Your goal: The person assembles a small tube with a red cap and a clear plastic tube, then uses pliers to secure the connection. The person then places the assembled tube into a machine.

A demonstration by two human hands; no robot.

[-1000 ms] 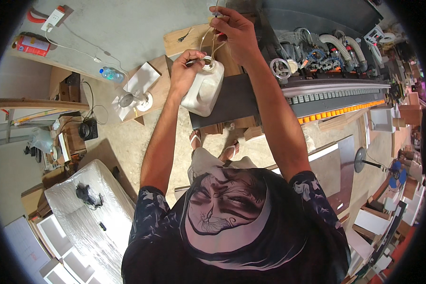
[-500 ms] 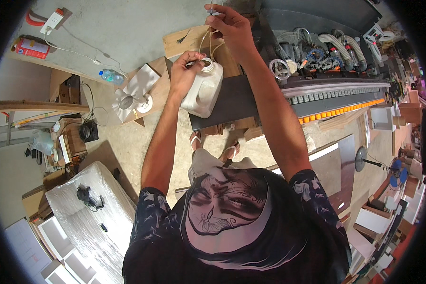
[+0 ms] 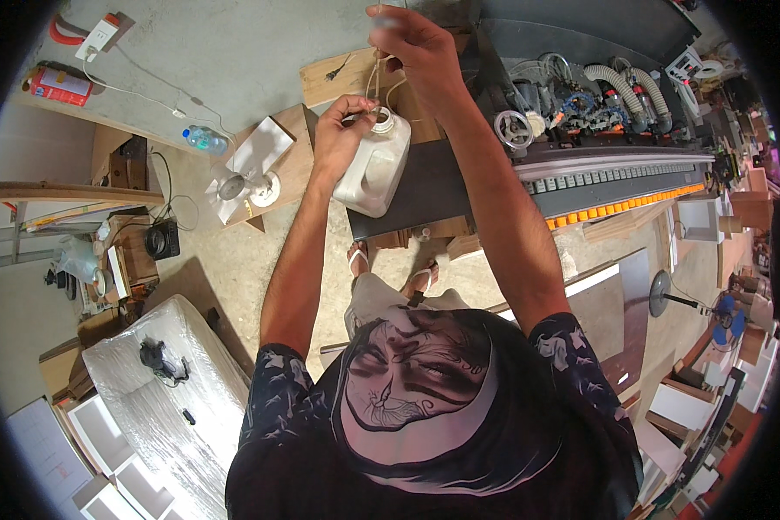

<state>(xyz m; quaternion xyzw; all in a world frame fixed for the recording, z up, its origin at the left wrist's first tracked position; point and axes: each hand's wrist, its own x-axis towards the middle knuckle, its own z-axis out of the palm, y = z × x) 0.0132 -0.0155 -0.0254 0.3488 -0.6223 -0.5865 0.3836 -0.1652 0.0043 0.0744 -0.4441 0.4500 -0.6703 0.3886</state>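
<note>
Right fingers (image 3: pixel 414 24) slightly farther left, curled, above the white jug (image 3: pixel 381 166)

Red cylinder (image 3: pixel 61 84), clear bottle (image 3: pixel 204 139), blue-bladed fan (image 3: pixel 728 319) around.

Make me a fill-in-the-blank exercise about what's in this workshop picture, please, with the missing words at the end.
1. The left hand appears ____ (higher or lower) in the picture than the right hand.
2. Thin tan strands rise from near the mouth of the white canister toward the person's ____ hand.
3. The sandals have ____-coloured straps.
4. The cylinder at the upper left is mostly ____ in colour.

Missing words: lower; right; white; red.
</note>
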